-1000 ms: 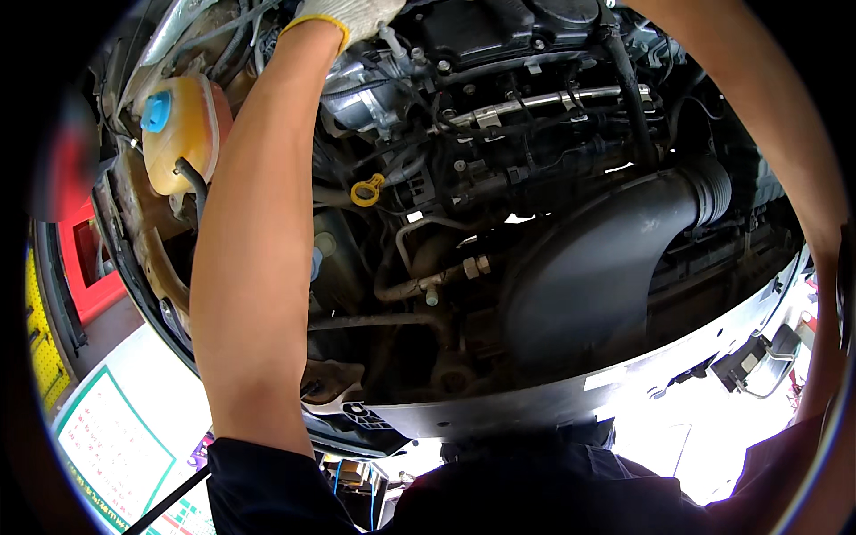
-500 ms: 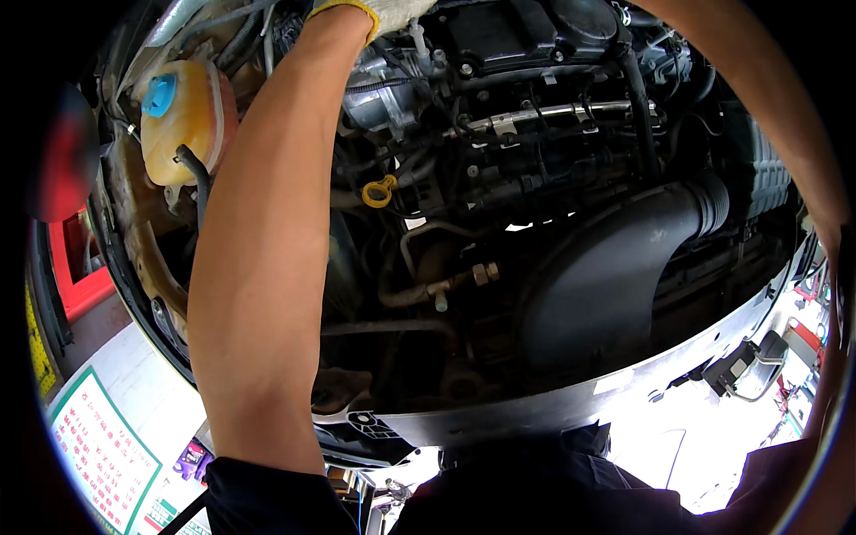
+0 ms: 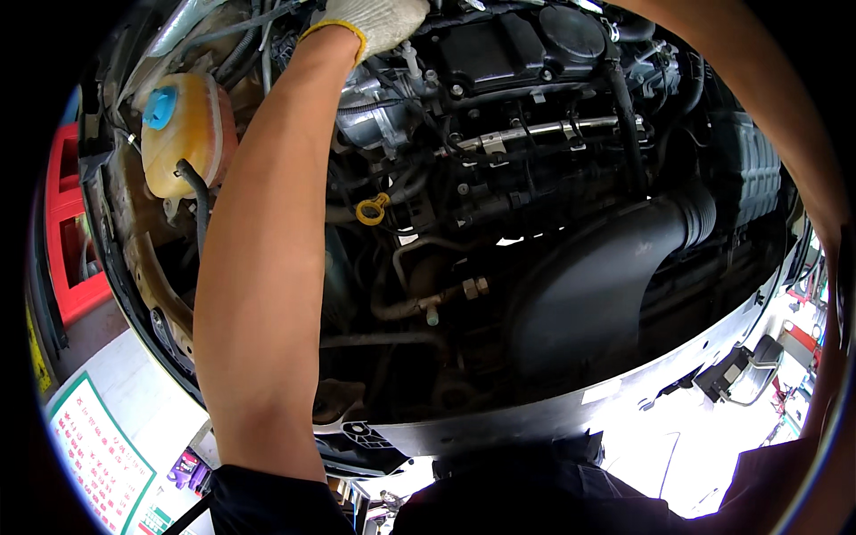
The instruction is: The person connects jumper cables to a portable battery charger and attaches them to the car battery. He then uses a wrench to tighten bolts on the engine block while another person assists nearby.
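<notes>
Off-white knit-gloved left hand [image 3: 379,24] at far side, just left of black plastic engine cover [image 3: 495,55]. Amber blue-capped tank [image 3: 181,147], left. Curved black duct [image 3: 584,290], near right.

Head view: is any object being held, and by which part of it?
It cannot be told: the gloved left grip is partly cut off by the upper edge; the right grip is out of view.
</notes>
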